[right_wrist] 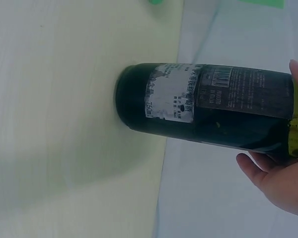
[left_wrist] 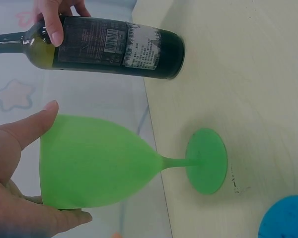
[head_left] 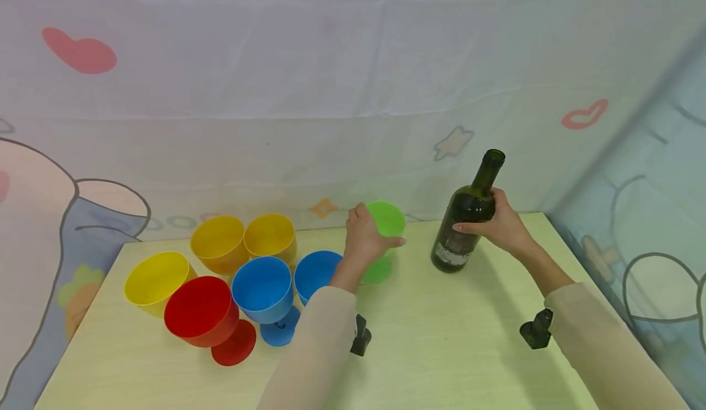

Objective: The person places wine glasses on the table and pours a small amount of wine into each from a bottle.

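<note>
Head view: left hand (head_left: 365, 238) wraps bowl of bright-green, plastic-looking stemmed goblet (head_left: 387, 217); right hand (head_left: 501, 226) grips dark-green glass bottle (head_left: 449, 235) below neck; both toward back of pale surface (head_left: 436, 336). Goblet seems light, best by bowl; bottle likely heavy, slippery, fragile, best round body

the right grip (right_wrist: 283, 187) holds a dark glass bottle (right_wrist: 238, 121) with a torn white label (right_wrist: 171, 94) low on its side

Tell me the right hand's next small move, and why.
Probably ease the bottle toward the green goblet: the right hand grips the bottle beside it, while the left hand holds the goblet upright by its bowl.
</note>
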The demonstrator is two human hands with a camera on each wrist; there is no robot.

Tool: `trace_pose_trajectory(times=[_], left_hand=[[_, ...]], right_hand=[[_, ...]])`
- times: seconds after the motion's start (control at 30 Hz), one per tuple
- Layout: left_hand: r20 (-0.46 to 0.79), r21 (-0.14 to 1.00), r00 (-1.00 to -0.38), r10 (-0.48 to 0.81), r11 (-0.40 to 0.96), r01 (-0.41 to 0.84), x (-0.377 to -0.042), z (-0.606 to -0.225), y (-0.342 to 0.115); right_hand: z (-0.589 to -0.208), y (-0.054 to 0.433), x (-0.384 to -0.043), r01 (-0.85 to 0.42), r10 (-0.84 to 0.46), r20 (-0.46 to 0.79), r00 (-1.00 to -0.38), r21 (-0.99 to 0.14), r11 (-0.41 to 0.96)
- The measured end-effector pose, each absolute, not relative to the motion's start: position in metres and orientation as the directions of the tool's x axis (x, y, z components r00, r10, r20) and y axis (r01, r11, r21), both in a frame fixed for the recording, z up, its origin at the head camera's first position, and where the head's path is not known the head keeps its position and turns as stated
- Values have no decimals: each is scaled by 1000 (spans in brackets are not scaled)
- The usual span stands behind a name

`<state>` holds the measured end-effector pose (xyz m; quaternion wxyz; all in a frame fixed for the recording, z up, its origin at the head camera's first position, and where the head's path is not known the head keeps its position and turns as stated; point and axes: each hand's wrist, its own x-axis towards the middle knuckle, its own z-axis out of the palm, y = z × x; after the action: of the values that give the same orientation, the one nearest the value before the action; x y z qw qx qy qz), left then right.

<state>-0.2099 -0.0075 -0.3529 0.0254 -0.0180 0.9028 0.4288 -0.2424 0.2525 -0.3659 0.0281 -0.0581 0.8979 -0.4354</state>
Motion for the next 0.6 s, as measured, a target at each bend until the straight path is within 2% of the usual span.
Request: trace_pose_trajectory(times=[0.23,0.6], left_hand=[[-75,773,-997,0,632,-58,-208,-352,-5],[-38,795,-996,82,606,19,-192,-340,-3]], right_hand=[[-367,250,-242,-73,-114,4,-993,-793,605],[-372,247,-241,-101,-97,55,-994,-810,577]])
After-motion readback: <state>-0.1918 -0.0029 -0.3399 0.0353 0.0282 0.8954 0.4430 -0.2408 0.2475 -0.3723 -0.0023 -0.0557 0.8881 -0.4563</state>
